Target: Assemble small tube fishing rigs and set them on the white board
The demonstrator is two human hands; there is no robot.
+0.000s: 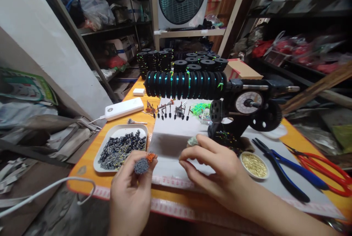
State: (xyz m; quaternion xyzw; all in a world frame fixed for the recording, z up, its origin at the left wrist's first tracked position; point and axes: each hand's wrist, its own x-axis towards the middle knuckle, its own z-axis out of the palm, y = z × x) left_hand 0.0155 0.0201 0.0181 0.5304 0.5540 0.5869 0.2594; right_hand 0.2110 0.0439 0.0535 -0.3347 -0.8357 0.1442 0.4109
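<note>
My left hand (132,192), at the front of the table, is closed around a bundle of thin grey strands (141,166), seen end-on. A small orange tuft (151,157) sticks out beside it, between thumb and fingers. My right hand (214,170) is to the right, thumb and index fingertip pinched together; whatever is between them is too small to make out. A grey-green lump (193,141) shows behind its index finger; I cannot tell if it is held or wrapped on a finger. Left of my left hand sits a white tray (96,162) of small dark and grey pieces.
A black spool roller (187,85) on a geared machine (249,102) spans the table. Small dark-tipped pieces (165,113) stand below it. At right are a dish of gold bits (254,165), blue-handled pliers (286,170) and red scissors (327,170). A white power bank (124,108) lies left.
</note>
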